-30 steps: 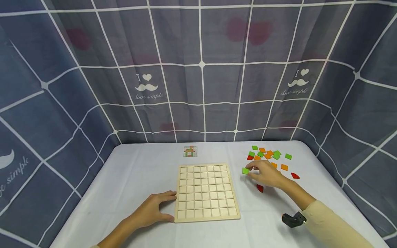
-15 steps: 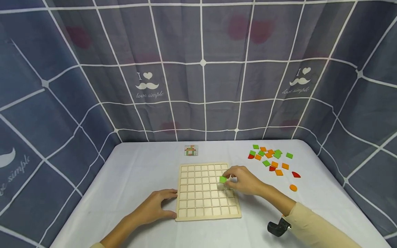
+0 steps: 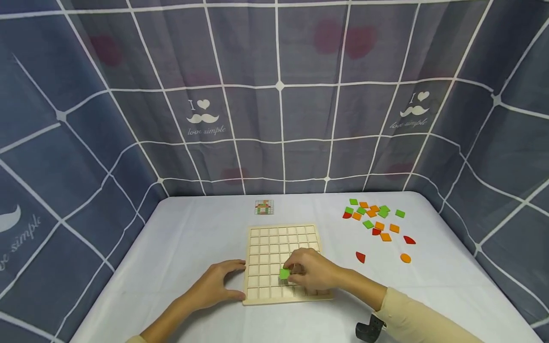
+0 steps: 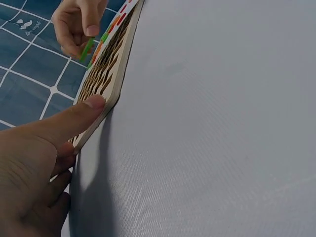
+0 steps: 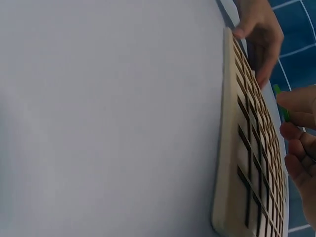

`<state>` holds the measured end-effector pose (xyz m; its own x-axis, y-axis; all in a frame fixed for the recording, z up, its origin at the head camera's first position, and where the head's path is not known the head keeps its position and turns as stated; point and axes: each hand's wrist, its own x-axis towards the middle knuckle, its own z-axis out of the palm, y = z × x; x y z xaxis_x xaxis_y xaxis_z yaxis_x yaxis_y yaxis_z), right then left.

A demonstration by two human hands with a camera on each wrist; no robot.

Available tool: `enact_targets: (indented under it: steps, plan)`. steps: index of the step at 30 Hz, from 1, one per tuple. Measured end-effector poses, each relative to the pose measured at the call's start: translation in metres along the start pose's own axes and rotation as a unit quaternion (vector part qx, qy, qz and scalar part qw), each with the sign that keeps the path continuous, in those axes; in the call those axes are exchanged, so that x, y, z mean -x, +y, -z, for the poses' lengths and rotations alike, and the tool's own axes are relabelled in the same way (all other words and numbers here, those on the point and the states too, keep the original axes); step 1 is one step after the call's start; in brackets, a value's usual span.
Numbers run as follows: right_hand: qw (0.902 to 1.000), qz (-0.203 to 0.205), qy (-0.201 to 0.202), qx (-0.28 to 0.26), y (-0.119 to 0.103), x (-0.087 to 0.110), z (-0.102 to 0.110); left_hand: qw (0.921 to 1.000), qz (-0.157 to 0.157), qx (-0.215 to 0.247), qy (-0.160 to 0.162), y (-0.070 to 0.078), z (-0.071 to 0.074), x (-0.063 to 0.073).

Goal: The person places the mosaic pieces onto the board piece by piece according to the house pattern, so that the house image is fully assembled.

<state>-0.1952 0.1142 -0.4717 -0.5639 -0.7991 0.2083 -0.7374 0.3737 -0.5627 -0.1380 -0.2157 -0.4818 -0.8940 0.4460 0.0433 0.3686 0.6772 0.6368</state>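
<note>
A wooden grid board (image 3: 262,247) with rows of shallow square cells lies flat on the white table. At the board's left edge is my left hand (image 3: 213,286), thumb and fingertips spread apart and touching its side; in the left wrist view its thumb (image 4: 94,101) rests by the corner. My right hand (image 3: 314,270) pinches a small green square tile (image 3: 284,274) between thumb and fingers, over the lower middle cells. The right wrist view shows this tile edge-on as a green strip (image 5: 282,103), held above the grid. The hand hides several cells on the right.
Loose green, orange and red tiles lie scattered at the back right, including a green one (image 3: 368,224), a red quarter-round (image 3: 360,257) and an orange disc (image 3: 405,258). A small patterned picture card (image 3: 264,207) lies behind the board. Grid-patterned curtains (image 3: 240,114) enclose the table.
My right hand has carried the green tile from beside the loose tiles leftward and toward me, over the board. My left hand has stayed at the board's left edge.
</note>
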Motion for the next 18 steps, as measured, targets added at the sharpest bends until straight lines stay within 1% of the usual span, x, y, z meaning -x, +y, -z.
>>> enact_targets:
  steps: [3, 5, 9, 12, 18]
  plan:
    - [0.9997, 0.012, -0.02, -0.007, -0.008, -0.004, -0.009, 1.0, 0.001, 0.007, 0.004, 0.0, -0.001, -0.001]
    - [0.9992, 0.021, -0.031, -0.01, -0.013, -0.008, -0.015, 0.9999, 0.006, 0.004, 0.008, -0.001, -0.002, -0.001]
    - [0.9988, 0.034, -0.034, -0.011, -0.021, -0.014, -0.025, 0.9999, 0.009, 0.007, 0.013, -0.001, -0.002, -0.001]
    - [0.9987, 0.04, -0.032, -0.002, -0.024, -0.017, -0.029, 0.9998, 0.01, 0.012, 0.013, 0.0, -0.002, -0.002]
    - [0.9983, 0.038, -0.042, 0.008, -0.026, -0.019, -0.035, 0.9998, 0.013, 0.014, 0.003, 0.005, -0.006, 0.0]
